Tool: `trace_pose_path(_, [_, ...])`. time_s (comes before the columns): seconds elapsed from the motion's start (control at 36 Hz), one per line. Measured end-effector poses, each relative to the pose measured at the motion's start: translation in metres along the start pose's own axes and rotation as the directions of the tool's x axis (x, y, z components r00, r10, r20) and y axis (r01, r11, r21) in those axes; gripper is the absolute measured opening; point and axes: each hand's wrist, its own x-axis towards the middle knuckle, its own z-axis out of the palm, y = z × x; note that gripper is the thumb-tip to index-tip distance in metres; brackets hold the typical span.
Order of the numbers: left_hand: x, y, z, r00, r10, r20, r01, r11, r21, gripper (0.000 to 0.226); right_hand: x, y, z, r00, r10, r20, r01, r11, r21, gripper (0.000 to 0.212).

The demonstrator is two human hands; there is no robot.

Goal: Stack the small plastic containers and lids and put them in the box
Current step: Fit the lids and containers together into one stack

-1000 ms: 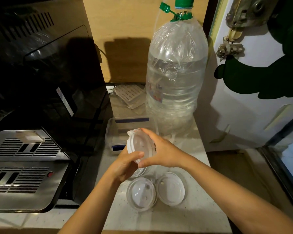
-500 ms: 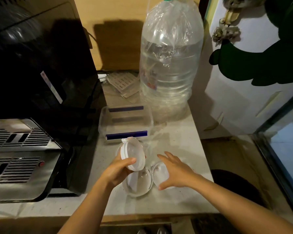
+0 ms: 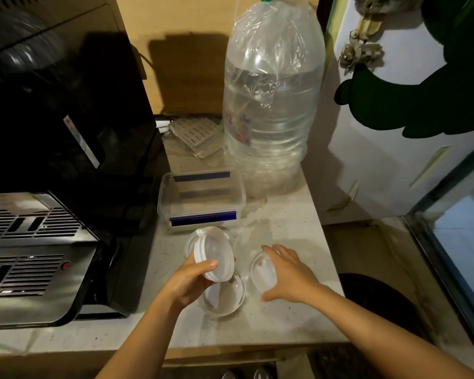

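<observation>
My left hand [image 3: 190,283] holds a small stack of clear round containers with lids [image 3: 211,254], tilted, a little above the counter. Under it a clear round lid [image 3: 223,298] lies flat on the counter. My right hand [image 3: 286,272] curls around the edge of another clear round lid [image 3: 263,273] to the right, thumb at its near rim and fingers at its far rim. The rectangular clear box [image 3: 201,199] with blue clips stands open just beyond the stack.
A large clear water bottle [image 3: 271,105] stands behind the box. A black and steel appliance [image 3: 52,187] fills the left side. The counter edge [image 3: 331,269] drops off at the right, next to a white door [image 3: 394,132].
My right hand let go of the stack and came down onto the right lid. The left hand keeps the stack. The camera tilted down a little.
</observation>
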Motion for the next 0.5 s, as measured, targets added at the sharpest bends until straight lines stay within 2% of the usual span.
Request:
trace_pose_path(0.11, [0.001,0.003,0.002,0.999,0.022,0.028,-0.023,1.0,0.018,0.091,-0.007,-0.008,-0.03,0.995,-0.048,-0.092,0.056,0.995,0.082,0.108])
trace_pose_path(0.22, [0.002,0.011,0.007,0.994,0.066,0.082,-0.067,0.998,0.012,0.083,-0.017,-0.025,-0.059,0.967,-0.186,-0.176,0.224,0.947,0.231,0.108])
trace_pose_path(0.36, [-0.002,0.021,0.017,0.975,0.13,0.178,-0.134,0.991,0.008,0.065,-0.021,-0.048,-0.075,0.933,-0.305,-0.191,0.352,0.884,0.307,0.109])
trace_pose_path(0.5, [-0.008,0.03,0.025,0.971,0.159,0.177,-0.152,0.987,-0.054,0.081,-0.019,-0.067,-0.073,0.908,-0.39,-0.152,0.418,0.859,0.294,0.109])
